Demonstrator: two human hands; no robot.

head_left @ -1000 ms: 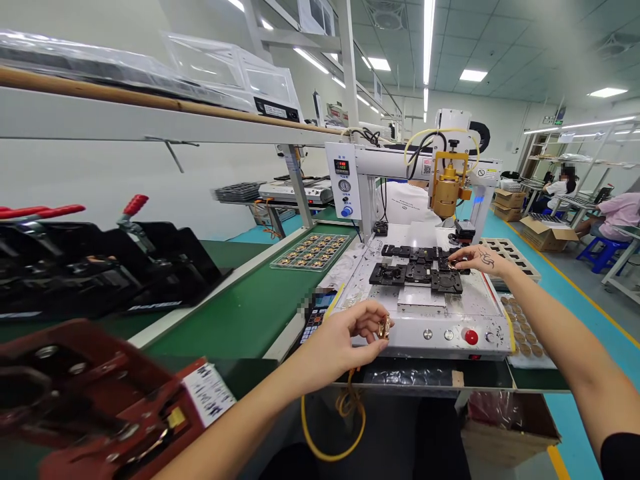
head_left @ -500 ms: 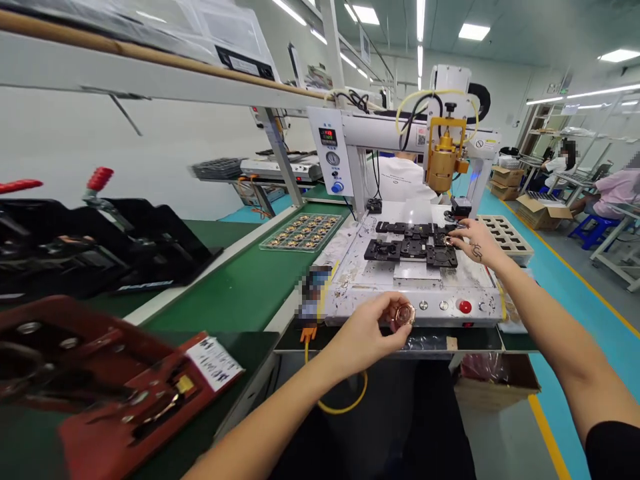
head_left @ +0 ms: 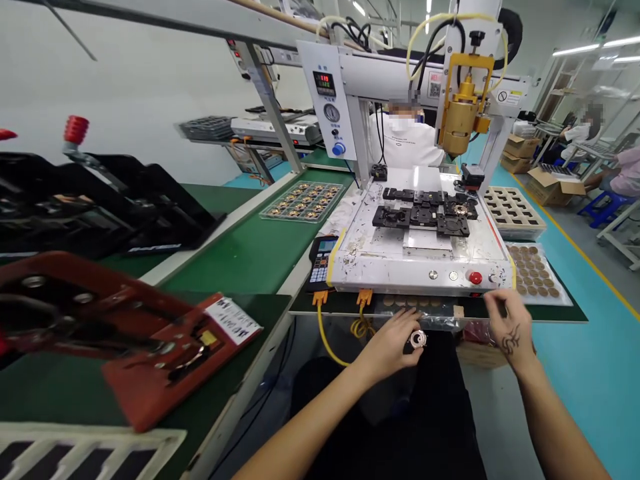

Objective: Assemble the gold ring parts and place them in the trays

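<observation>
A rose-gold watch case is held in the fingers of my left hand, low over my lap, just in front of the table edge. My right hand is off the front right corner of the white bench machine, near its red button. Its fingers are loosely bent and apart, and I see nothing in them. On the machine bed sit black fixture blocks. A round metallic part lies in the right-hand block, beneath and in front of the brass-coloured head.
Left of the machine are a keypad controller and a clear tray of gold parts on the green belt. A red toggle press stands nearer. At right are a slotted tray and brown discs. Several people sit beyond.
My right hand has left the fixture blocks and come back to the machine's front right corner. My left hand has lowered with the watch case. The view has tilted down.
</observation>
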